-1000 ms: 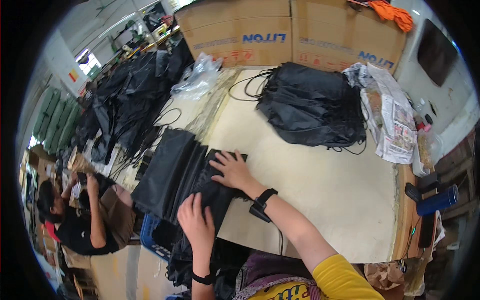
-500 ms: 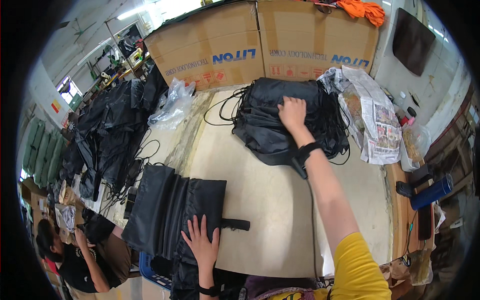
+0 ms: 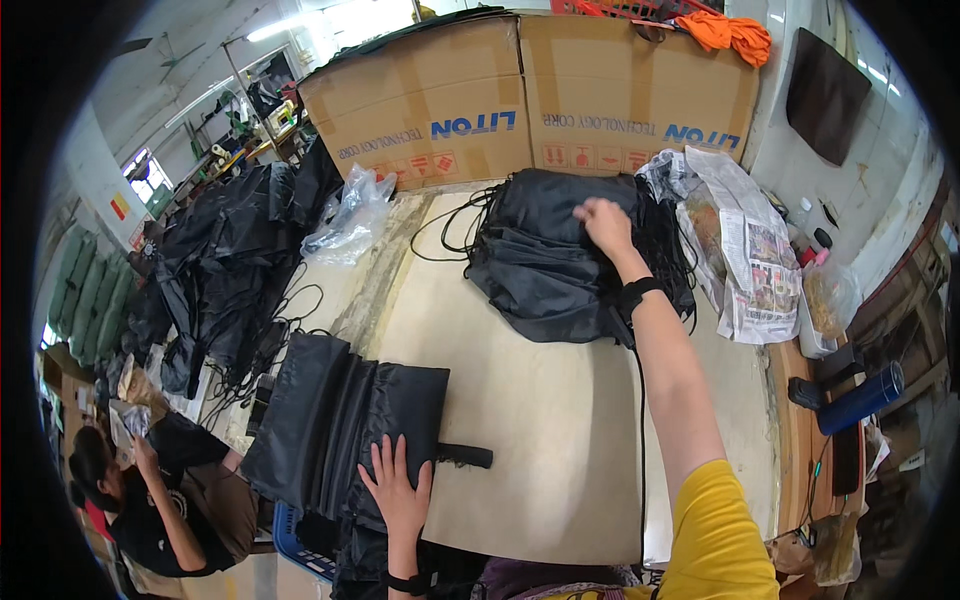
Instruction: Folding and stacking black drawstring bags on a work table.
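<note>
Stack (image 3: 405, 405) of black folded cloth lies on near left part of table (image 3: 540, 440); left hand (image 3: 400, 495) rests on its right portion, palm down, fingers spread wide, w/ nothing gripped that I can see; dark strap (image 3: 465, 456) sticks out of stack to the right, over table; right hand (image 3: 606, 226) is at far side, at black pile (image 3: 545, 265), toward its upper right; its fingers are curled in, narrow, but I cannot tell if they pinch cloth or only touch it; pile lies on table in front of cartons (image 3: 420, 90), well apart from stack; thin cords (image 3: 438, 232) loop out at pile's left side; newspaper (image 3: 755, 260) is just beside pile, on the right; clear bag (image 3: 350, 215) lies left of pile, nr cartons; orange cloth (image 3: 728, 35) hangs at top of right carton; dark bands are on both wrists, & black cable (image 3: 642, 440) runs from nr the right one down across table; blue bottle (image 3: 862, 398) lies tilted at right edge; big black heap (image 3: 230, 245) is at far left; lower left, co-worker (image 3: 140, 515) in black top sits; blue basket (image 3: 293, 550) is below stack, partly hidden.
</note>
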